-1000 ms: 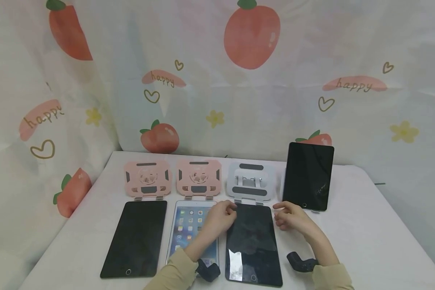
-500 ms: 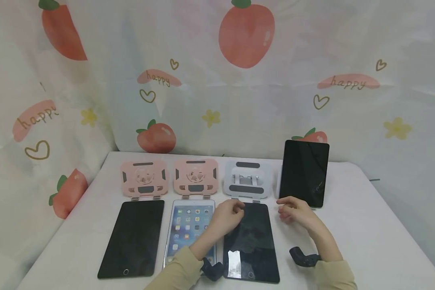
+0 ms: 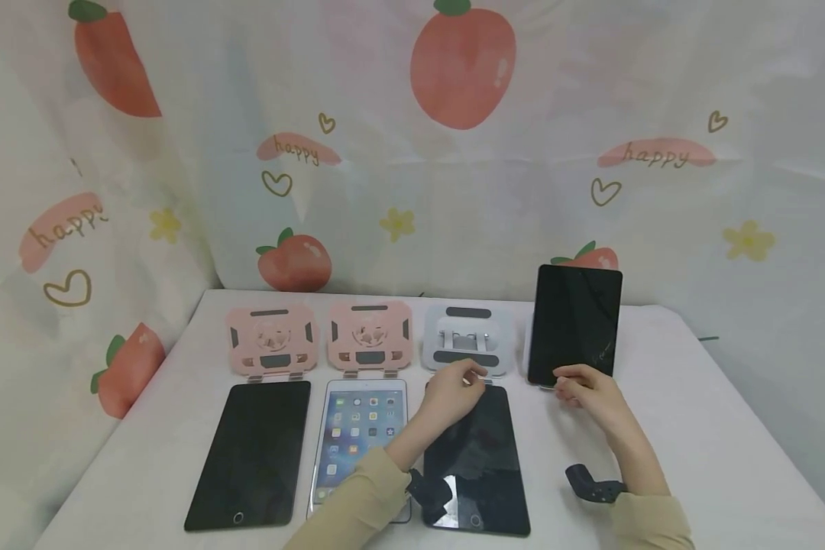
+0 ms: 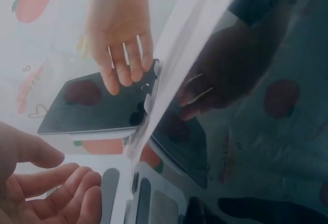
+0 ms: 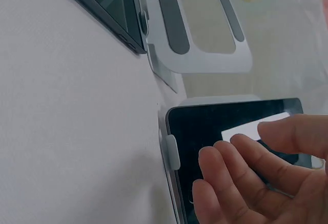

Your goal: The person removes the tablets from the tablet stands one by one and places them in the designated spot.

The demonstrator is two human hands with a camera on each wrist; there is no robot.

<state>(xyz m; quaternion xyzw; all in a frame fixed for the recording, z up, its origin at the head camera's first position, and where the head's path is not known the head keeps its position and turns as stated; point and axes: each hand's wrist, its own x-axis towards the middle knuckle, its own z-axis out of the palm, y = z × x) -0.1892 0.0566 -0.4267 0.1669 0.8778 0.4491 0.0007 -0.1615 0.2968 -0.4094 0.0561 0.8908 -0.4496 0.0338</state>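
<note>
Three tablets lie flat in a row: a dark one [image 3: 250, 454], a lit one [image 3: 360, 439] and a dark one [image 3: 477, 458]. Behind them stand two pink stands [image 3: 270, 340] [image 3: 370, 336] and a grey stand [image 3: 469, 340]. A fourth dark tablet [image 3: 575, 325] is propped upright at the right. My left hand [image 3: 457, 393] hovers over the right flat tablet's top edge, by the grey stand's foot, fingers [image 4: 51, 193] loosely curved and empty. My right hand [image 3: 587, 389] is at the upright tablet's lower edge [image 5: 230, 126], with relaxed fingers [image 5: 246, 178] in front of the screen.
A white table [image 3: 694, 428] carries everything; a fruit-print curtain [image 3: 454, 153] hangs behind and to the left. The upright tablet's stand lip [image 5: 171, 152] shows beside my right fingers. Black straps sit on both wrists [image 3: 591, 485].
Both hands moved away from me. The right hand went from beside the flat tablet up to the upright tablet's lower edge; the left crept to the grey stand's foot.
</note>
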